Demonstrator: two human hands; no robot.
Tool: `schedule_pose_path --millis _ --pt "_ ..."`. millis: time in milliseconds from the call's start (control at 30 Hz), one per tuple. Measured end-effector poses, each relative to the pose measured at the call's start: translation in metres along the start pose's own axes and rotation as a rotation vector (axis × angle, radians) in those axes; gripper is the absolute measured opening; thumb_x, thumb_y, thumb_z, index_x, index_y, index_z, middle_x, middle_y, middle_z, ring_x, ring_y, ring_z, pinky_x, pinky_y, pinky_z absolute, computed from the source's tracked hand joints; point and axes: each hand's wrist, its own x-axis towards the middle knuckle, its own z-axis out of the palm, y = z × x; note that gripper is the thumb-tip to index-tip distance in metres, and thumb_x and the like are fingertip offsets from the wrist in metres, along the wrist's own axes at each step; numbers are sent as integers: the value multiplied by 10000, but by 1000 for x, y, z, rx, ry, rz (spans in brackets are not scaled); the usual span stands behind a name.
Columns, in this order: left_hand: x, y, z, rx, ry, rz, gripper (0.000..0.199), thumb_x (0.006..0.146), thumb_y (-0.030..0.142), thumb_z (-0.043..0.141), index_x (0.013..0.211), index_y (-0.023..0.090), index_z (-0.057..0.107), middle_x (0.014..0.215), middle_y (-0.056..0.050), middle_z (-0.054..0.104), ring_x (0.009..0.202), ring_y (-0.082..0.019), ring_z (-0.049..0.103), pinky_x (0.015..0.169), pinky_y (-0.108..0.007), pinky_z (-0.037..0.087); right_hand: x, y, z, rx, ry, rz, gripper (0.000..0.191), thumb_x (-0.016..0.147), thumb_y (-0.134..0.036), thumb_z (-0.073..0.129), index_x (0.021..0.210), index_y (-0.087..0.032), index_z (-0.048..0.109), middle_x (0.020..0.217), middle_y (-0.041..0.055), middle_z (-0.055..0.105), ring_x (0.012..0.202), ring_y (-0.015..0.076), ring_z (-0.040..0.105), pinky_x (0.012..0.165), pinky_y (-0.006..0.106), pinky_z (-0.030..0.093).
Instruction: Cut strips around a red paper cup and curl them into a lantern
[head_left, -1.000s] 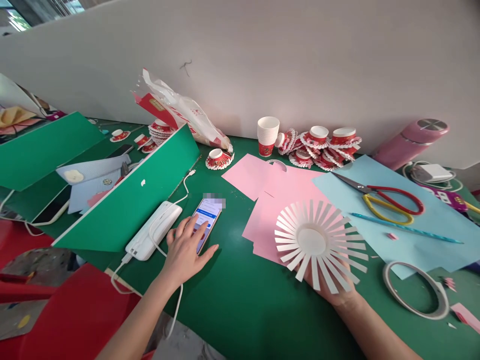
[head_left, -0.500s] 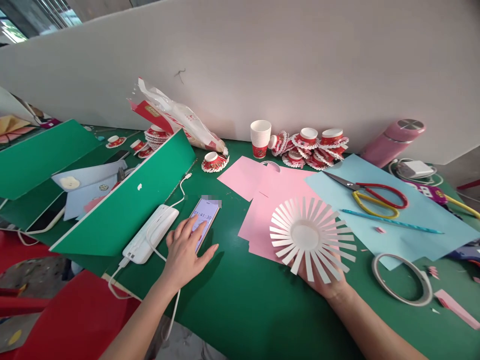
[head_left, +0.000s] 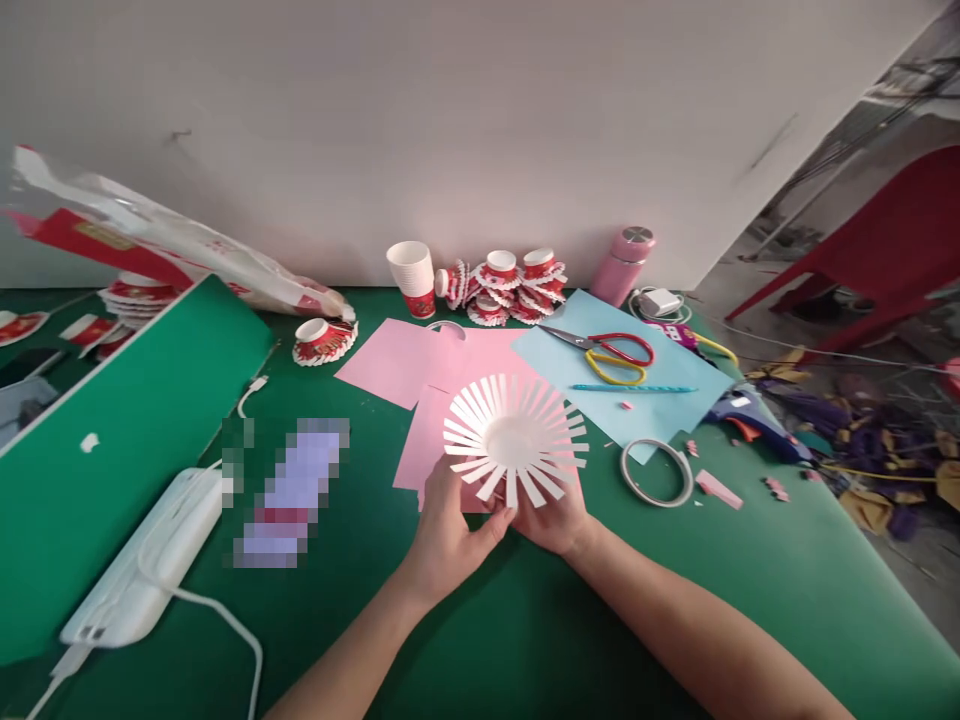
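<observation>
A paper cup (head_left: 514, 440), its wall cut into strips that fan outward, faces up with its white inside showing. My right hand (head_left: 551, 515) supports it from below, partly hidden by the strips. At its lower left, my left hand (head_left: 450, 520) grips the strips between thumb and fingers. Under and behind the cup lie pink paper sheets (head_left: 397, 362). On the blue paper (head_left: 637, 415) rest scissors (head_left: 619, 350) with red and yellow handles and a blue pencil (head_left: 637, 388). A roll of tape (head_left: 656, 473) sits to the right of the hands.
Stacked white cups (head_left: 412, 275), several cut red cups (head_left: 501, 285) and a pink flask (head_left: 625, 265) line the wall. At left are a pixelated phone (head_left: 292, 495), a white power bank (head_left: 150, 560) and a green board (head_left: 135, 440). A blue glue gun (head_left: 757, 425) lies right.
My left hand has left the phone and moved right to the cut cup, which it now holds with my right hand. The view has turned to the right.
</observation>
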Motion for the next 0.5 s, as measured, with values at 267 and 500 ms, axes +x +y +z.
schedule_pose_path --millis 267,500 --pt "22 8 18 -268 -13 -35 306 762 352 579 1028 203 605 854 -68 680 841 -238 652 749 -411 549 1 1 1 127 -45 104 206 689 -374 541 800 -205 582 786 45 655 882 236 610 758 378 490" --pt "9 -40 21 50 22 98 167 808 323 514 749 218 630 659 -52 611 719 -224 629 683 -405 539 1 3 3 103 -51 122 219 658 -372 584 788 -196 603 793 52 666 862 245 618 736 380 493"
